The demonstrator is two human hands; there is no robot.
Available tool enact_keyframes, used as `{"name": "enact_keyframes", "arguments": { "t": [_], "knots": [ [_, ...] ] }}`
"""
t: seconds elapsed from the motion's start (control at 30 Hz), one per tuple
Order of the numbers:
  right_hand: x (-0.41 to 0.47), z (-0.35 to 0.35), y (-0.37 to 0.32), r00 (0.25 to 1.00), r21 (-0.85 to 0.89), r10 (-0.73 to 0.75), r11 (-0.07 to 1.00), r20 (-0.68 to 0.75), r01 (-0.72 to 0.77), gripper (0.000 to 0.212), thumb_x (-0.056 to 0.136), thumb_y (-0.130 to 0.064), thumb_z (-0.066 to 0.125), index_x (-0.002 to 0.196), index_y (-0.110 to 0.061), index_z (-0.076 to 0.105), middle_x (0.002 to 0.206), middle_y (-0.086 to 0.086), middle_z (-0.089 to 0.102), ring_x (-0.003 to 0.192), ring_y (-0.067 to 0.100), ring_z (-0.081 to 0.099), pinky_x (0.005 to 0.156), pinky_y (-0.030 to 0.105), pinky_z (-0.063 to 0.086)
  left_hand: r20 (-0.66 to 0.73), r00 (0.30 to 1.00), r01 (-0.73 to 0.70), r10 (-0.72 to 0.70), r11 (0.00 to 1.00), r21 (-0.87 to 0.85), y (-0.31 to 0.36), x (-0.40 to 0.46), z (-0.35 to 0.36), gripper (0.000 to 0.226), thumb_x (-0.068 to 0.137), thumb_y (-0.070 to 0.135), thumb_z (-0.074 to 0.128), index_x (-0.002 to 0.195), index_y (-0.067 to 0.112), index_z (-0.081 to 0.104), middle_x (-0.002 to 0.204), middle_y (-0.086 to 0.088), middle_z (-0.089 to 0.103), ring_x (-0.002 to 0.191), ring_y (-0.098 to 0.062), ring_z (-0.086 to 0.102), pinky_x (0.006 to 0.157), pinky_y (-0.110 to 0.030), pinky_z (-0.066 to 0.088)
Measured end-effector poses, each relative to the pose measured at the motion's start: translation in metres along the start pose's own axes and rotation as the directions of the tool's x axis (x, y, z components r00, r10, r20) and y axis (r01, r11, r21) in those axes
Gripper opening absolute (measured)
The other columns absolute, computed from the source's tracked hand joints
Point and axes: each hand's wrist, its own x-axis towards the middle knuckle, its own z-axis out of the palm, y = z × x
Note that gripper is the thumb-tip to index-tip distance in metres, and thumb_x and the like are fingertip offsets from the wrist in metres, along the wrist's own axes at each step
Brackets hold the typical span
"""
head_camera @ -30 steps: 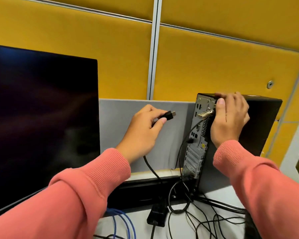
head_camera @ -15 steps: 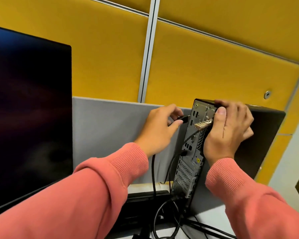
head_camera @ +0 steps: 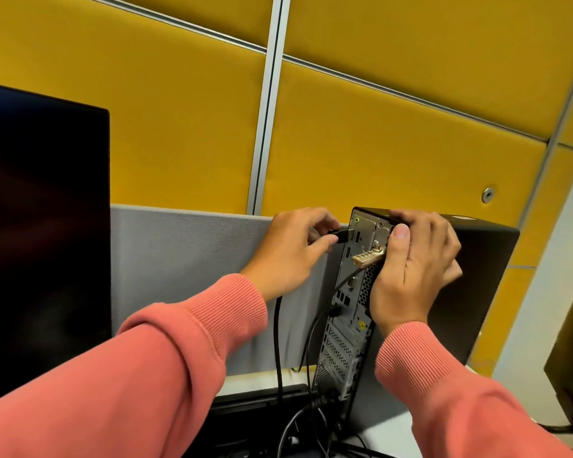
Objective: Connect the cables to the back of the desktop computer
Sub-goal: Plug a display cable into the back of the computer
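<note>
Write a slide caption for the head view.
Left hand brings cable plug to computer's rear panel; right hand steadies case.

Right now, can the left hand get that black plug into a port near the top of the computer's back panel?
Probably yes. The left hand pinches the black plug right at the back panel, nothing between them. The brass lock sits lower, and the right hand grips the computer.

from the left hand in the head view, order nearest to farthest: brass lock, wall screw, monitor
1. Brass lock, just right of the left hand, on the computer's back.
2. Monitor, far left.
3. Wall screw, upper right on the yellow panel; close to the monitor's distance, so roughly tied.
</note>
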Motion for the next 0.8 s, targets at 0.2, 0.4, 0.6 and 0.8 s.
{"name": "enact_keyframes", "arguments": {
  "t": [0.2,0.4,0.6,0.8],
  "knots": [
    [0.0,-0.001,0.0,1.0,0.0,-0.006,1.0,-0.001,0.006,0.028,0.103,-0.03,0.034,0.116,-0.027,0.059,0.128,-0.01,0.049,0.137,0.016,0.034,0.105,0.052,0.027,0.011,0.999,-0.041,0.041,0.998,0.048,0.0,0.004,-0.002,0.016,0.093,0.011,0.074,0.109,0.014,0.076,0.09,0.002,0.074,0.076,-0.008,0.07,0.072,-0.022,0.057],
    [0.0,-0.001,-0.001,1.0,0.001,0.001,1.0,0.002,-0.001,0.03,0.103,-0.031,0.034,0.117,-0.028,0.06,0.128,-0.011,0.049,0.138,0.015,0.034,0.105,0.051,0.027,0.038,0.996,-0.081,0.078,0.991,0.107,0.004,0.008,-0.004,0.017,0.094,0.013,0.073,0.11,0.016,0.078,0.095,0.003,0.071,0.078,-0.006,0.064,0.067,-0.01,0.047],
    [0.0,0.0,-0.001,1.0,0.007,0.004,1.0,-0.004,-0.004,0.031,0.103,-0.032,0.033,0.116,-0.029,0.06,0.127,-0.014,0.05,0.138,0.014,0.035,0.105,0.052,0.027,0.027,0.997,-0.072,0.069,0.992,0.104,0.006,0.011,-0.006,0.02,0.093,0.014,0.074,0.112,0.017,0.08,0.099,0.001,0.07,0.085,-0.009,0.066,0.077,-0.023,0.056],
    [0.0,0.001,-0.001,1.0,0.008,0.004,1.0,0.0,-0.004,0.03,0.103,-0.031,0.033,0.116,-0.028,0.06,0.127,-0.013,0.05,0.138,0.014,0.035,0.105,0.052,0.027,0.066,0.998,-0.01,0.007,0.999,0.045,0.008,0.007,-0.009,0.031,0.093,0.004,0.072,0.12,0.019,0.077,0.097,0.01,0.059,0.082,0.004,0.054,0.073,-0.002,0.043]
  ]
}}
